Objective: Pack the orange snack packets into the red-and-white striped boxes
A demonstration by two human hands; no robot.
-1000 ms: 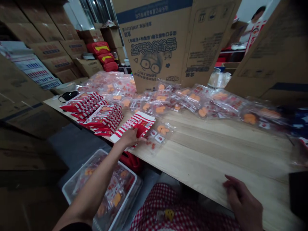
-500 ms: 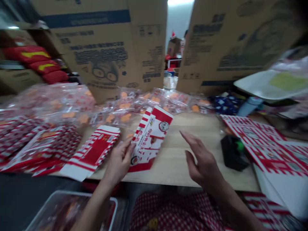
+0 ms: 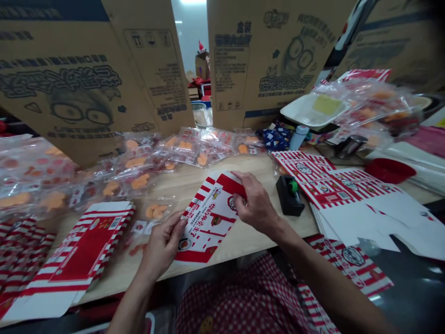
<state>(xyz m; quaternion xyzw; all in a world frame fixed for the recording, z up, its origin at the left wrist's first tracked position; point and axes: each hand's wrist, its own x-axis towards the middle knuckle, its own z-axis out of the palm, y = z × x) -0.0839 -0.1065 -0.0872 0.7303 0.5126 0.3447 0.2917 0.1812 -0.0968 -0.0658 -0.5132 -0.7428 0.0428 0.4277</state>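
Observation:
A folded red-and-white printed carton [image 3: 213, 218] is held flat over the front of the wooden table, tilted to the right. My left hand [image 3: 165, 246] pinches its left edge between thumb and fingers. At its upper right corner, my right hand [image 3: 255, 202] grips it too, thumb on the printed face and fingers behind. To the left lies a stack of flattened red-and-white striped cartons [image 3: 86, 246]. A black tape dispenser [image 3: 289, 195] with a green core stands just right of my right hand.
Clear packets with orange pieces [image 3: 139, 181] lie along the table's back. Flat printed carton sheets [image 3: 351, 195] are piled at the right, near a red bowl [image 3: 389, 170]. A white tray [image 3: 314, 111] and a blue bottle [image 3: 299, 137] sit behind. Large cardboard boxes [image 3: 271, 60] wall the back.
My right hand, apart from the carton before, has come in and taken hold of its upper right corner. The left hand keeps its grip. The view has turned to the right.

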